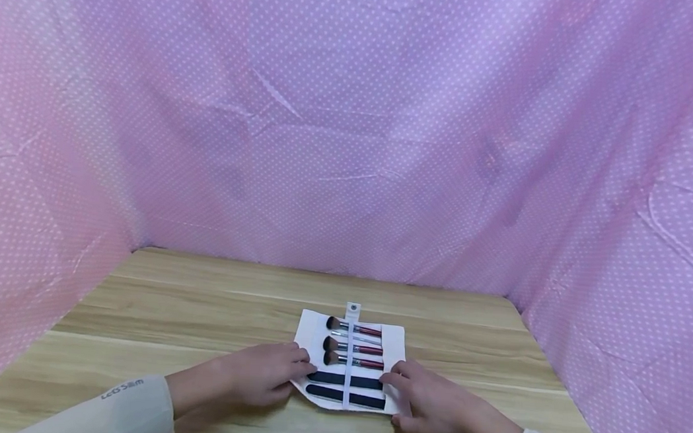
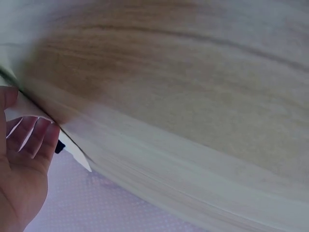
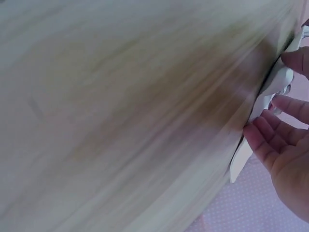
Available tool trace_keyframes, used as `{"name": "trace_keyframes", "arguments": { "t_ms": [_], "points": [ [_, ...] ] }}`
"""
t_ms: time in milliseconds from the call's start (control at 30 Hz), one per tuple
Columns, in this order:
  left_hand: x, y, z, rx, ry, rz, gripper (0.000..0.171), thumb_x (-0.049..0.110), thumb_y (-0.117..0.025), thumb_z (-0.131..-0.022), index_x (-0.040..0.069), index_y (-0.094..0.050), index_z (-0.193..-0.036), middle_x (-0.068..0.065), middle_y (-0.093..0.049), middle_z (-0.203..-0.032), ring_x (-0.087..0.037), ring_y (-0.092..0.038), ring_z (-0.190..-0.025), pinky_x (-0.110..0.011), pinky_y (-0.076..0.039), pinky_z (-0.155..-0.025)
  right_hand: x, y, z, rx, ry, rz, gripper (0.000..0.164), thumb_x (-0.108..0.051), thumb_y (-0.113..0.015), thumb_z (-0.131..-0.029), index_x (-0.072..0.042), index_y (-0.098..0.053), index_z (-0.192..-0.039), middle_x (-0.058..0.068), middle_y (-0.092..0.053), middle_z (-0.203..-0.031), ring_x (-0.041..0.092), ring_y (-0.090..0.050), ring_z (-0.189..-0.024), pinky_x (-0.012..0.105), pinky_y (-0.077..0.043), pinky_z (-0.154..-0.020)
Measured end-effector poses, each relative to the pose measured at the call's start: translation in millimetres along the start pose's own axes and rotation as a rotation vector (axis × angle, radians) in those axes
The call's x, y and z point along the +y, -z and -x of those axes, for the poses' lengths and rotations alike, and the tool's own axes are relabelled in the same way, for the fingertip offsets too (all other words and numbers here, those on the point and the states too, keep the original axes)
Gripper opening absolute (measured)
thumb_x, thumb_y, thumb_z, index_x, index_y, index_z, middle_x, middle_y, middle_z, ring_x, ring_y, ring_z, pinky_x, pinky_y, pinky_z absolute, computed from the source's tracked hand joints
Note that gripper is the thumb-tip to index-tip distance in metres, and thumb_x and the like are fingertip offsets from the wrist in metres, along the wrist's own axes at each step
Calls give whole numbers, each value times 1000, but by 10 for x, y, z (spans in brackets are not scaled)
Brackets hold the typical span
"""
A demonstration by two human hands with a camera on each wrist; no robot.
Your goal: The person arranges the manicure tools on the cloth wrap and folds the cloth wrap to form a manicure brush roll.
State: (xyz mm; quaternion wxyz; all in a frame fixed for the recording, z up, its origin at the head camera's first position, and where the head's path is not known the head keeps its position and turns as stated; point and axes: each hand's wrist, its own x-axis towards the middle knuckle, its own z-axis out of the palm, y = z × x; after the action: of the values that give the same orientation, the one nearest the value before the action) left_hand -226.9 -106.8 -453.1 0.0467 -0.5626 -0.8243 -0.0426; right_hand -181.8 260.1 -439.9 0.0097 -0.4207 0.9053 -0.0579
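Observation:
A white brush roll [image 1: 396,342] lies unrolled on the table, with a snap tab at its far edge. Its white elastic strap [image 1: 348,369] crosses three makeup brushes [image 1: 368,350] with red handles and dark bristles, a thin pale tool between two of them, and two long black nail files [image 1: 365,400] nearest me. My left hand [image 1: 265,372] holds the left edge by the near corner, fingers on top and thumb lower. On the other side, my right hand [image 1: 430,400] grips the right edge the same way. Both wrist views show the white cloth [image 3: 241,162] at the fingertips.
The wood-grain table [image 1: 186,299] extends around the roll on all sides. Pink polka-dot cloth [image 1: 349,177] hangs behind it and along both sides. White sleeves [image 1: 132,409] cover my forearms.

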Motion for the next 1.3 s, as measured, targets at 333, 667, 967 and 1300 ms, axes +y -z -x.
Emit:
{"name": "trace_keyframes", "arguments": {
  "t_ms": [333, 667, 967, 1300],
  "points": [
    [-116, -39, -25, 77, 202, 466, 7, 18, -67, -97, 22, -71, -102, 17, -59, -95, 1, -54, -88, -21, -48, -80, 17, -14, -66, 77, -23, -50, 34, -7, -68, -92, -9, -64, -126, -1, -66, -114, 9, -59, -101, 33, -54, -87],
    [-222, -60, -36, 143, 453, 878, 10, 21, -72, -97, 12, -69, -100, 6, -63, -85, -8, -56, -79, -25, -47, -71, 210, 23, -130, 142, -245, -551, 28, -12, -72, -95, -8, -64, -121, -4, -64, -94, 2, -53, -71, 23, -48, -63],
    [-229, -104, -84, 213, 622, 1060, 20, 17, -72, -96, 3, -64, -108, -4, -68, -95, -16, -61, -84, -26, -50, -67, 362, -33, -176, 189, -326, -800, 25, -8, -73, -94, 1, -61, -114, 5, -67, -96, 10, -62, -81, 26, -54, -63],
    [-223, -166, -180, 270, 758, 976, 27, 6, -78, -89, -3, -63, -110, -4, -66, -80, -15, -60, -67, -28, -49, -60, 325, -36, -245, 213, -451, -742, 28, -5, -74, -92, 3, -58, -115, 7, -61, -82, 17, -62, -63, 32, -56, -52]
  ]
}}
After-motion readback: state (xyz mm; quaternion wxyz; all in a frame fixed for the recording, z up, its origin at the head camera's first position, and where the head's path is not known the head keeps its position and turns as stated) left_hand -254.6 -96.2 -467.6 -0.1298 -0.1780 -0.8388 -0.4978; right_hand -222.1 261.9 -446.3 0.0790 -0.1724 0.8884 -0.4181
